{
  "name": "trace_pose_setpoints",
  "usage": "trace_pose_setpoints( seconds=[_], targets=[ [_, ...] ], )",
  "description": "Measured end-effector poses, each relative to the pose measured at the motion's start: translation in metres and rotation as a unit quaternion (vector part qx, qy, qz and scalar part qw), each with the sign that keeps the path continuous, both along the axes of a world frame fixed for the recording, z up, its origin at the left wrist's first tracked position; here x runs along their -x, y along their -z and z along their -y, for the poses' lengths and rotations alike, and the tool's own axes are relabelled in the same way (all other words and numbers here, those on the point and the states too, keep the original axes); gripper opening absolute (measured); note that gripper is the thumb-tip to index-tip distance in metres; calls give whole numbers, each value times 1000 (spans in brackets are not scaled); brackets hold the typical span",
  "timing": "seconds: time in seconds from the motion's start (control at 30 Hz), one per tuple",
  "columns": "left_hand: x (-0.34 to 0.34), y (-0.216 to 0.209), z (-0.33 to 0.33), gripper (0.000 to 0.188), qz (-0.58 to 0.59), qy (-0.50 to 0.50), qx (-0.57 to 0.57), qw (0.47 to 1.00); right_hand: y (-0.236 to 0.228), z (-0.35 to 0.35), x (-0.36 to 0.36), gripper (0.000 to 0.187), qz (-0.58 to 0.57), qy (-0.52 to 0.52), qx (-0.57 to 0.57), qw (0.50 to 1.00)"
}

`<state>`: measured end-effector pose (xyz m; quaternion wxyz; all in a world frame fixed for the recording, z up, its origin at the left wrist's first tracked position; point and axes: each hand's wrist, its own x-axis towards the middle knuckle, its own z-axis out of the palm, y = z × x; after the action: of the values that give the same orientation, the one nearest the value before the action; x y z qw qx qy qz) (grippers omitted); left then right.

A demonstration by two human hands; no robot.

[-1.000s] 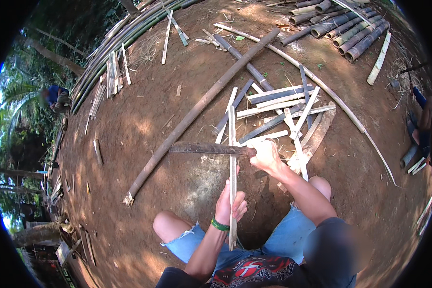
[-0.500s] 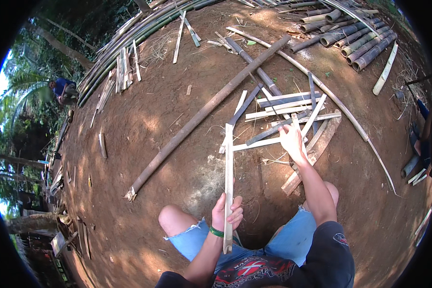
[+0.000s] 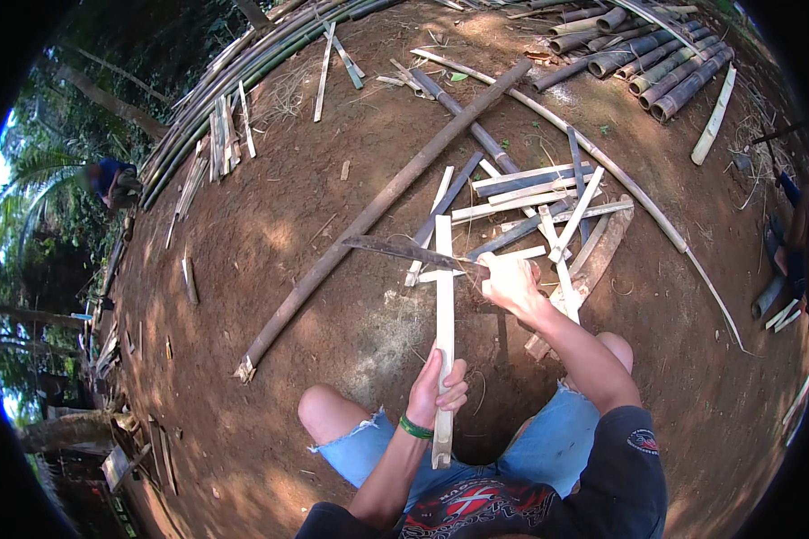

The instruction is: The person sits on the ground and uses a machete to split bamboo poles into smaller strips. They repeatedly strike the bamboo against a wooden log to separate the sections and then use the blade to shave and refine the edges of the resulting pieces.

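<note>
My left hand (image 3: pixel 438 388) is wrapped around the lower part of a pale split bamboo strip (image 3: pixel 445 310), held upright above my lap. In my right hand (image 3: pixel 512 284) is the handle of a machete, closed in my fingers. The machete's dark blade (image 3: pixel 391 251) points left and crosses the strip near its upper end; whether it cuts into the strip or only lies against it, I cannot tell. Just beyond my right hand lies a loose heap of split bamboo strips (image 3: pixel 532 187), some pale, some dark-skinned.
A long brown bamboo pole (image 3: pixel 382 199) lies diagonally on the dirt ground. Behind the heap curves a thin pale pole (image 3: pixel 634 184). Thick cut bamboo lengths (image 3: pixel 692 85) are stacked far right, long green poles (image 3: pixel 234 108) far left. A person (image 3: pixel 115 182) is at the left edge.
My right hand has come left and nearer, away from the heap, swinging the machete blade across the strip. My left hand and its strip have shifted slightly right.
</note>
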<state>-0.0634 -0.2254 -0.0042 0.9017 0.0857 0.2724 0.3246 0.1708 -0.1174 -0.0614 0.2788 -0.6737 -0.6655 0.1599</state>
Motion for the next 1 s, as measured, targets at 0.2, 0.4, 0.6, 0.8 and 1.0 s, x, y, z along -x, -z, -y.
trace_pose_setpoints(
  seconds=[0.2,0.4,0.6,0.8,1.0],
  targets=[
    [17,-12,30,33,76,80,-7,994,43,-31,-77,31,-12,156,32,987],
    [15,20,-12,54,-37,14,14,999,15,0,-28,32,-126,91,43,987],
    [-5,27,-55,61,-11,-68,85,994,13,44,35,43,-52,-130,-12,990],
    [11,30,-7,54,89,75,58,991,12,-6,-13,36,-14,-3,94,995],
    [21,-12,26,48,109,87,4,990,68,-43,-90,23,-92,199,41,975]
  ],
)
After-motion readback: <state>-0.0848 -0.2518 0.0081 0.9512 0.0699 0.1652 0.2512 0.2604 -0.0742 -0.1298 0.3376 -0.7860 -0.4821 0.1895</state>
